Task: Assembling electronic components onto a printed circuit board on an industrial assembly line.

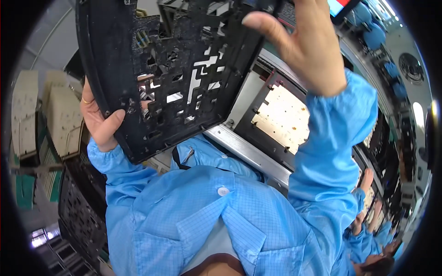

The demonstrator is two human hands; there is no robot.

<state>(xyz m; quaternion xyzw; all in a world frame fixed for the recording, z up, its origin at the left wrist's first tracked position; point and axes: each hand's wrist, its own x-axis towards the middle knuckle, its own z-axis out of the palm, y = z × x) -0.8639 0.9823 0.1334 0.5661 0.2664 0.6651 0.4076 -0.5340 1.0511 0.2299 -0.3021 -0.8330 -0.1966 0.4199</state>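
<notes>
My left hand (pixel 103 122) grips the left edge of a black tray-like fixture plate (pixel 108 64), its thumb on the near face and its fingers behind. The plate is held up and tilted in front of me. Many irregular cut-outs pierce it, and its upper end runs out of the picture. My right hand (pixel 315 50) is raised beside the plate's right side, thumb stretched out and apart from the other fingers. Nothing shows in its palm, though its fingertips are cut off by the top edge.
A similar black frame holding a cream-coloured board (pixel 285 117) lies beyond a metal rail (pixel 251 156). Pale boards (pixel 64 115) stand on the left, above another black cut-out plate (pixel 83 207). Co-workers' hands (pixel 367 179) show at the lower right. A screen (pixel 338 6) is top right.
</notes>
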